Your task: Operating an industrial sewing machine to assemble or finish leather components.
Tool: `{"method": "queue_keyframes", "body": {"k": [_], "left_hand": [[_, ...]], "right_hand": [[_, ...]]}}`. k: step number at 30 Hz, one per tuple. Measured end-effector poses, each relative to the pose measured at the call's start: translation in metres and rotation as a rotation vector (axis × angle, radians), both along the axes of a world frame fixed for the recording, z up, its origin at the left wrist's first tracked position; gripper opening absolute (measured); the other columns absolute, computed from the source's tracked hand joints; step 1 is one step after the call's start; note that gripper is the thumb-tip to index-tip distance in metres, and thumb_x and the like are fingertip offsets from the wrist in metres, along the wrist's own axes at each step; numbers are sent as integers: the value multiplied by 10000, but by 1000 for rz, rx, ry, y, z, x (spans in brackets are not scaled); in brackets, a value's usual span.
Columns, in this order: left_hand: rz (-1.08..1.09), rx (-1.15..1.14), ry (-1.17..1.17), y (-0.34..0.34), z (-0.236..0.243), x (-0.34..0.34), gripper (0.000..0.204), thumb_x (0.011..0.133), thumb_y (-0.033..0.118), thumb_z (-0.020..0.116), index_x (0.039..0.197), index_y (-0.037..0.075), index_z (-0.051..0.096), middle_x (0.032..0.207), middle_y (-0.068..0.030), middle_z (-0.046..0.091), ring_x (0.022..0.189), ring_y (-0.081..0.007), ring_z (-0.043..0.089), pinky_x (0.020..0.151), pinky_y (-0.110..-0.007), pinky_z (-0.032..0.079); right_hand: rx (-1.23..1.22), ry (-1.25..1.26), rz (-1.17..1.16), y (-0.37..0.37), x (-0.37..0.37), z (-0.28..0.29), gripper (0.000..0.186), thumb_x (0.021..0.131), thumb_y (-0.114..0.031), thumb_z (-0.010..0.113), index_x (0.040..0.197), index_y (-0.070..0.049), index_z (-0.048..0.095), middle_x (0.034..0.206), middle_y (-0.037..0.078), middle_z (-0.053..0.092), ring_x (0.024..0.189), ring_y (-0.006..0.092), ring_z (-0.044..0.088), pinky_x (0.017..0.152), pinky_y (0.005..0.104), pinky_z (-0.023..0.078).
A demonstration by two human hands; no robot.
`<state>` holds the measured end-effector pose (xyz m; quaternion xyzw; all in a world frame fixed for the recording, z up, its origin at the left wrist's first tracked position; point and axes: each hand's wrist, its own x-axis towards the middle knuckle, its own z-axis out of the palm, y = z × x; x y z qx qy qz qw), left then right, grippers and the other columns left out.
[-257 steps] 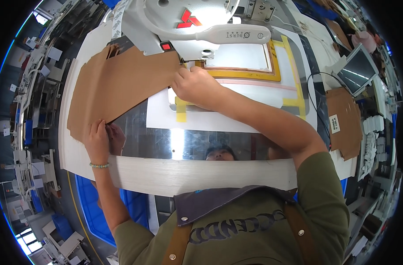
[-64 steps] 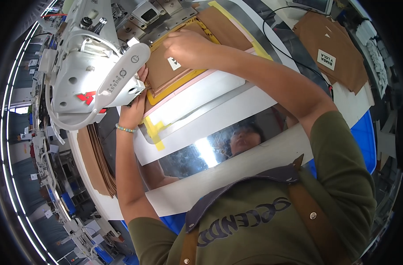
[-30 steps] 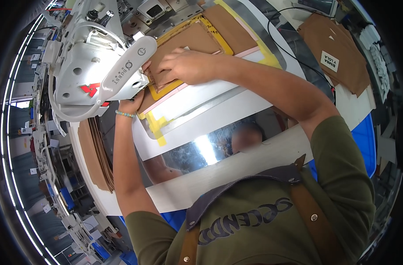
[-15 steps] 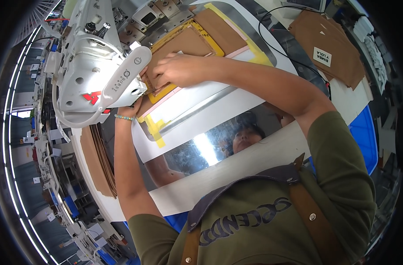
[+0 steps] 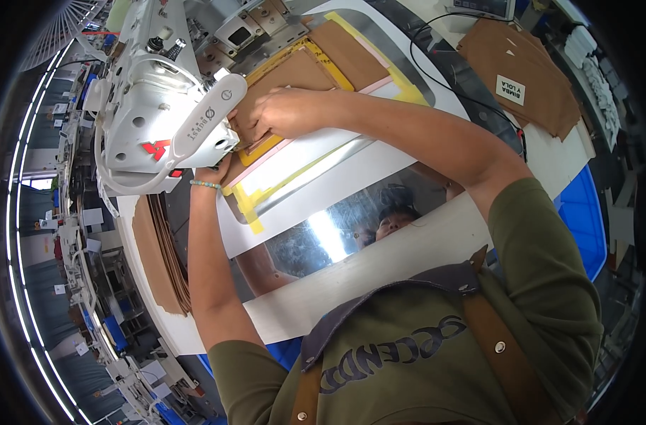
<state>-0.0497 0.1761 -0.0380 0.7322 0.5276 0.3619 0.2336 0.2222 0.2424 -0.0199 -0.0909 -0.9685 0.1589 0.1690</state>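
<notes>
My right hand (image 5: 289,112) lies on a brown fabric piece (image 5: 289,74) inside a yellow-edged frame (image 5: 331,65). Its fingers are bent a little and rest on the cloth; I see nothing gripped in them. My left hand (image 5: 215,172) reaches under the white head of a sewing machine (image 5: 160,127). That head hides most of its fingers, with only a bit of fingertip showing past the edge near the frame. Under the fabric is a clear template sheet (image 5: 316,164) edged with yellow and pink tape.
Stacked brown fabric pieces (image 5: 528,78) lie at the far right; folded brown ones (image 5: 156,255) stand at the left. A black cable (image 5: 447,81) crosses the right side. In front is a shiny metal plate (image 5: 323,237). A blue bin (image 5: 581,219) sits beside the table.
The view has shifted slightly. My right hand stays on the fabric, and a small white patch seen above its knuckles before no longer shows. My left hand remains under the machine head.
</notes>
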Motion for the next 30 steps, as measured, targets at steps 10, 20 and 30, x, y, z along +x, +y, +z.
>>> {"method": "queue_keyframes", "body": {"k": [10,20,30], "left_hand": [[-32,135,145,-9,-13,-8,249,1023,-4,601,1232,27,734,1359,-120,718,1289,-265,638,1153,-394,461],[352,-113,88,-70,-5,-20,280,1025,110,684,1265,-26,733,1256,-191,754,1134,-324,723,999,-394,523],[215,20,253,-134,39,22,249,1058,109,642,1253,21,769,1274,-161,737,1232,-295,675,1084,-387,493]], "right_hand": [[-152,-109,102,0,-1,14,356,936,-59,619,1177,-182,850,1191,47,783,1217,291,675,1016,467,551],[19,-71,-115,-6,-12,1,386,928,-13,565,1229,-85,796,1411,68,700,1297,326,616,1132,436,499],[-29,72,38,-11,1,-5,347,883,-46,610,1149,-105,826,1109,136,788,1155,346,687,959,482,580]]}}
